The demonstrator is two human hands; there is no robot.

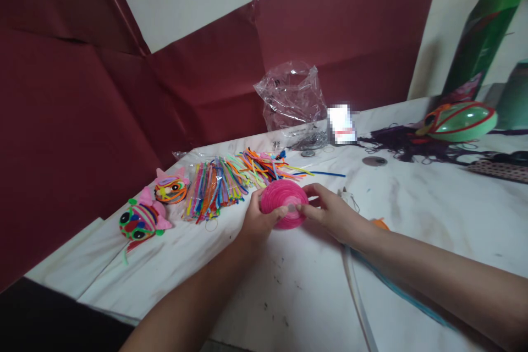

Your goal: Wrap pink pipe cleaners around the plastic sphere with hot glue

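A round pink object point(284, 193) with fine ridges or windings is held over the white marbled table point(247, 291), near the middle of the view. My left hand point(262, 215) grips its left side, with the thumb across the lower front. On the right side, my right hand point(324, 208) holds it between the fingers and thumb. Both thumbs come close to a small greyish spot at its centre. The fingers behind the object are hidden.
Colourful fuzzy sticks point(218, 184) lie behind the hands. Two decorated fish-like figures point(142, 220) sit at left. A clear plastic bag point(292, 99) stands at the back. Dark purple strands point(400, 143) and a green balloon-like figure point(466, 122) are at right.
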